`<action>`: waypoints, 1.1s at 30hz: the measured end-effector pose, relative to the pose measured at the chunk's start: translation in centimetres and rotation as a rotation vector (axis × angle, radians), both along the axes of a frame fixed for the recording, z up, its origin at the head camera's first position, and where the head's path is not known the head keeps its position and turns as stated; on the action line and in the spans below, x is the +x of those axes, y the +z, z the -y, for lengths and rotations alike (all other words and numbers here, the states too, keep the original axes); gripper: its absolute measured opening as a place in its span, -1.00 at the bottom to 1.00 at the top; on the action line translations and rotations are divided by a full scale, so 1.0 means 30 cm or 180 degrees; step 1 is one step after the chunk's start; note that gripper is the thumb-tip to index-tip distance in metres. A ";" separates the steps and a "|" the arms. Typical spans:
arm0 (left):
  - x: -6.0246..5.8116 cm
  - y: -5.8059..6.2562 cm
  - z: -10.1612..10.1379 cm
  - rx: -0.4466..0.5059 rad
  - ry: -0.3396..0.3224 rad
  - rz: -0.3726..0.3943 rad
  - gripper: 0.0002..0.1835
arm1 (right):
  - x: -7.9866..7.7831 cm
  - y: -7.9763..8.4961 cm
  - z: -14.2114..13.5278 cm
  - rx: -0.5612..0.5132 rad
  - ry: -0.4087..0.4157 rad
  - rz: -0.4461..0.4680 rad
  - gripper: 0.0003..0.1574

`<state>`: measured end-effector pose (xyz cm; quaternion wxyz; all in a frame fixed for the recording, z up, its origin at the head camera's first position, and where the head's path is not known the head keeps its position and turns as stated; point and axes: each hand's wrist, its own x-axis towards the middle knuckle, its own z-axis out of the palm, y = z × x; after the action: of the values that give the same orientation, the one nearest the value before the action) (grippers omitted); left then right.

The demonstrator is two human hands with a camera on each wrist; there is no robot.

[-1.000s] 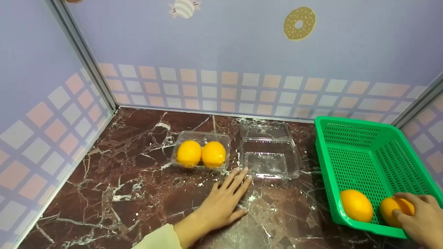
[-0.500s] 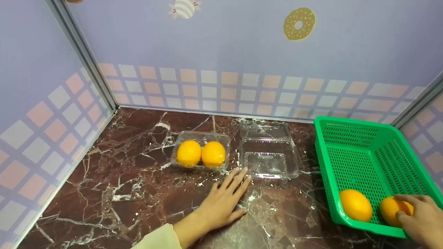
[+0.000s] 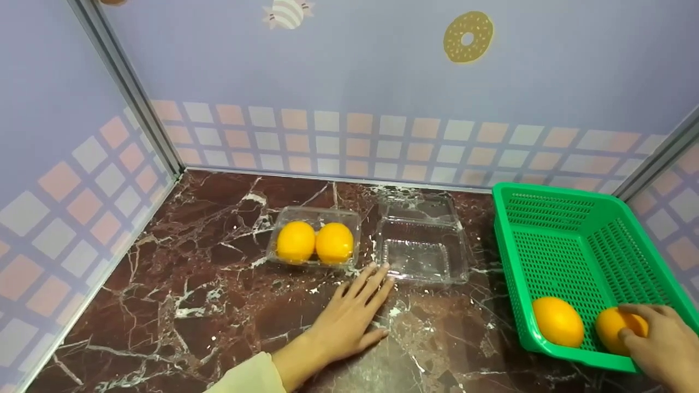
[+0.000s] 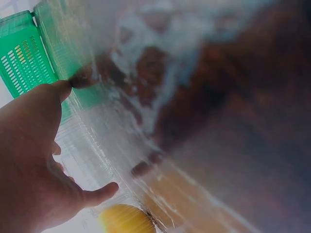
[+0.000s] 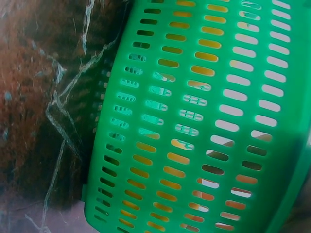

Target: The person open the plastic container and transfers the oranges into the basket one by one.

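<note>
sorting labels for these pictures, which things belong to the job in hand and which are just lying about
Likely in the job:
right hand, gripping an orange
green basket
its other orange
clear container, two oranges inside
second clear container
left hand

Only surroundings:
marble tabletop
doughnut print
sweet print

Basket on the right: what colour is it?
The basket is bright green all over; the head view shows it best.

Downward head view (basket in all)
</note>
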<state>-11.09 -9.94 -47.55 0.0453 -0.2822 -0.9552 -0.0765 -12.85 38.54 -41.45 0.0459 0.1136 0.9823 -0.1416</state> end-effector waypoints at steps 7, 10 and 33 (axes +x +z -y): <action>-0.003 -0.003 0.000 -0.0022 -0.0026 -0.0044 0.01 | 0.000 -0.005 0.005 0.0020 -0.0085 -0.0006 -0.46; -0.003 -0.001 -0.002 -0.0035 -0.0024 -0.0017 0.01 | 0.006 -0.004 0.012 0.0036 -0.0131 -0.0001 -0.47; -0.001 -0.001 0.002 0.0055 -0.0064 -0.0025 0.00 | -0.004 -0.010 -0.008 -0.0025 0.0023 -0.0107 -0.48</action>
<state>-11.12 -10.00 -47.59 0.0507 -0.2917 -0.9515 -0.0840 -12.97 38.77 -41.74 0.0303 0.1075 0.9828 -0.1472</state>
